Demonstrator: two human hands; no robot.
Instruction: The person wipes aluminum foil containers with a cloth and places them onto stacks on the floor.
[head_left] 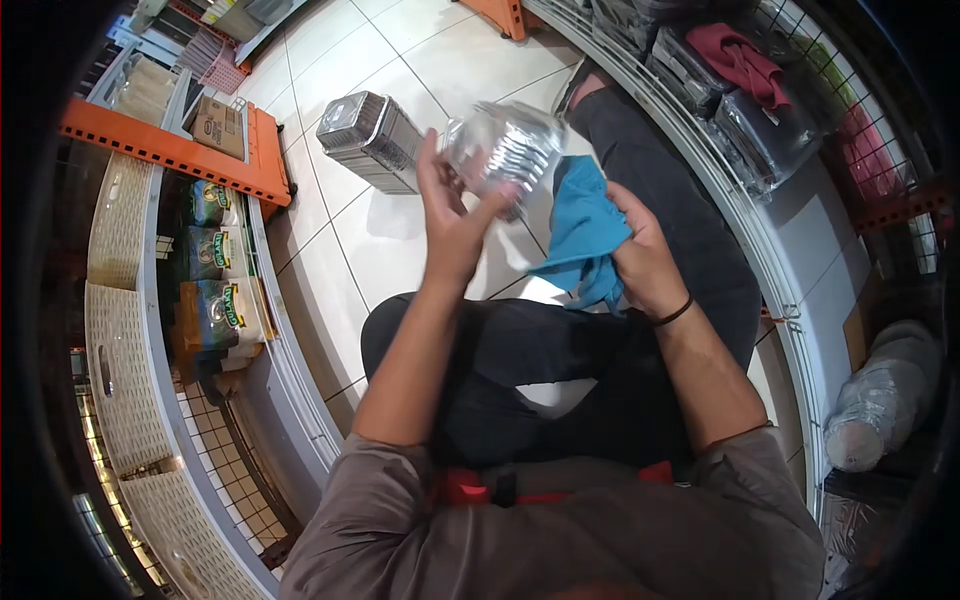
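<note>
My left hand [455, 205] grips a short stack of clear plastic containers [515, 150], tilted above the tiled floor and slightly blurred, with the thumb on the near side. A blue cloth [580, 230] is bunched in my right hand [645, 250], its loose end hanging toward my lap. The cloth's upper edge comes close to the containers' right side. Just beyond my left hand, a taller nested stack of similar clear containers [370, 140] stands on the floor.
My crossed legs [480, 350] are below my hands. At left, an orange-edged shelf [170, 150] holds a cardboard box [218, 127] and several printed packs [215, 310]. The right shelf holds dark plastic-wrapped goods [760, 140] and a red cloth [738, 60]; a wrapped roll [880, 400] lies lower down.
</note>
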